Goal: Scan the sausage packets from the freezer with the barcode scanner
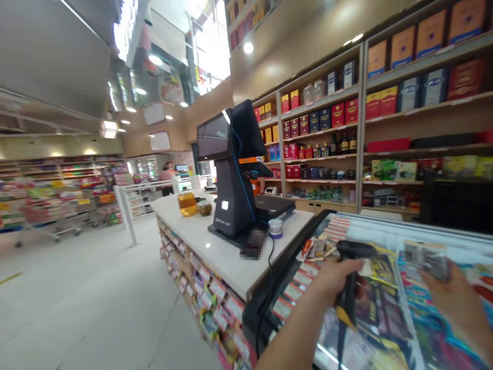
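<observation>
My left hand (334,279) is wrapped round the handle of a black barcode scanner (356,250), with its dark head pointing right and a cable running down from the grip. Farther right, my right hand (450,290) is closed on a small, greyish packet (429,261), blurred by motion so its label cannot be read. Both hands are above a glass-topped chest freezer (456,232) filled with colourful packs. A few small snack packets (319,248) lie at the freezer's left, just beyond my left hand.
A white counter (192,246) on the left bears a black checkout terminal (239,200), a jar of amber liquid (187,204) and a small round tub (275,228). A black cable (271,254) drops over its edge. Shelves (319,128) of boxes and bottles line the back wall.
</observation>
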Demonstrator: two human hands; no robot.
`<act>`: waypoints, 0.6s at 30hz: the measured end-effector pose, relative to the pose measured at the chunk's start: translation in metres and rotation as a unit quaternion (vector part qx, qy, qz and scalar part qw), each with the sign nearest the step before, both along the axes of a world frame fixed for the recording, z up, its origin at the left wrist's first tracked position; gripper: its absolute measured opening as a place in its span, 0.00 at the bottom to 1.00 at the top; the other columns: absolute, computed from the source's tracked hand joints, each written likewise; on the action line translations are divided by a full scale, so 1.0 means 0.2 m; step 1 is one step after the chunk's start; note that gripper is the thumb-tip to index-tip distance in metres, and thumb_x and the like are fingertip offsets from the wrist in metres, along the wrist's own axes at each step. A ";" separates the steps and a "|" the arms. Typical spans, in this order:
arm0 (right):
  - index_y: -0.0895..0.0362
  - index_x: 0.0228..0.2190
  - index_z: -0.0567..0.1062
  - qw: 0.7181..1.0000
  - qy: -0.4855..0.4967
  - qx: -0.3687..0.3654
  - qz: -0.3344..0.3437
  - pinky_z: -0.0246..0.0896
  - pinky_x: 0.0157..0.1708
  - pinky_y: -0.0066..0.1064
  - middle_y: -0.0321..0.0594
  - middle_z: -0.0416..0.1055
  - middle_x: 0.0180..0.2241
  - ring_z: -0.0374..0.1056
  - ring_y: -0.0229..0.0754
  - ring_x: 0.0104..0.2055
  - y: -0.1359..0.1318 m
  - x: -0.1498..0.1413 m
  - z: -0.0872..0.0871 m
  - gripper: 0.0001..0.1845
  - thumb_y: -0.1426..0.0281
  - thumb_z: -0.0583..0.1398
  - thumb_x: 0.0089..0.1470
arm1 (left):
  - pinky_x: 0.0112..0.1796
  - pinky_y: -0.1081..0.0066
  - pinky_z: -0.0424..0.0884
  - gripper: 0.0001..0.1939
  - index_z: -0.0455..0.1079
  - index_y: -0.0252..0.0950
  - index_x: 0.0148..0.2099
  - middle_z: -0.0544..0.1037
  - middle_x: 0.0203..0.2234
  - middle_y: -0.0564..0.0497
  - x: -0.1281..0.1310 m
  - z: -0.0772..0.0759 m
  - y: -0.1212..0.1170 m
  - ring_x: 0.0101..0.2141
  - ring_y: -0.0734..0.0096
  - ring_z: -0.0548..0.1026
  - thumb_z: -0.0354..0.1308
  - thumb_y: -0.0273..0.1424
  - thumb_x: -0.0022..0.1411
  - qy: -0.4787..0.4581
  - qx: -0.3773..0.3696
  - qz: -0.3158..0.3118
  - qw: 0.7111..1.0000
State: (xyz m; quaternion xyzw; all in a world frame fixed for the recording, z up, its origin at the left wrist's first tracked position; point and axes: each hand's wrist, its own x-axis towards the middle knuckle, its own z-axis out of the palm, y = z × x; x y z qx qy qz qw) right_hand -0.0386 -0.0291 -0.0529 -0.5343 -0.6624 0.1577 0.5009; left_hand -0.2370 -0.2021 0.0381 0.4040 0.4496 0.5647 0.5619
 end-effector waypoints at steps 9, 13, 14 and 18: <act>0.61 0.47 0.59 0.994 0.095 0.059 -0.002 0.54 0.42 0.37 0.48 0.65 0.41 0.62 0.45 0.42 0.00 -0.12 0.10 0.29 0.62 0.51 0.42 | 0.16 0.76 0.59 0.15 0.60 0.32 0.29 0.68 0.17 0.53 0.02 0.10 0.17 0.13 0.79 0.64 0.53 0.40 0.47 0.006 0.010 -0.039 0.999; 0.61 0.48 0.58 0.992 0.110 0.057 0.006 0.53 0.43 0.37 0.48 0.65 0.42 0.61 0.45 0.43 0.04 -0.12 0.06 0.29 0.62 0.52 0.43 | 0.15 0.77 0.58 0.14 0.61 0.32 0.29 0.68 0.17 0.54 0.01 0.10 0.21 0.13 0.80 0.64 0.52 0.39 0.49 0.006 0.019 -0.039 0.999; 0.60 0.48 0.57 0.992 0.115 0.054 0.011 0.54 0.43 0.37 0.48 0.65 0.42 0.61 0.45 0.43 0.05 -0.12 0.05 0.29 0.62 0.52 0.43 | 0.15 0.77 0.58 0.14 0.61 0.32 0.30 0.68 0.18 0.54 0.00 0.11 0.21 0.13 0.80 0.64 0.52 0.39 0.49 0.007 0.019 -0.045 0.999; 0.59 0.49 0.56 0.993 0.110 0.031 0.033 0.53 0.44 0.37 0.47 0.63 0.44 0.61 0.44 0.44 0.04 -0.15 0.04 0.30 0.62 0.52 0.43 | 0.15 0.78 0.57 0.13 0.62 0.31 0.29 0.67 0.17 0.54 -0.01 0.12 0.20 0.13 0.81 0.63 0.51 0.38 0.51 -0.007 0.006 -0.063 0.998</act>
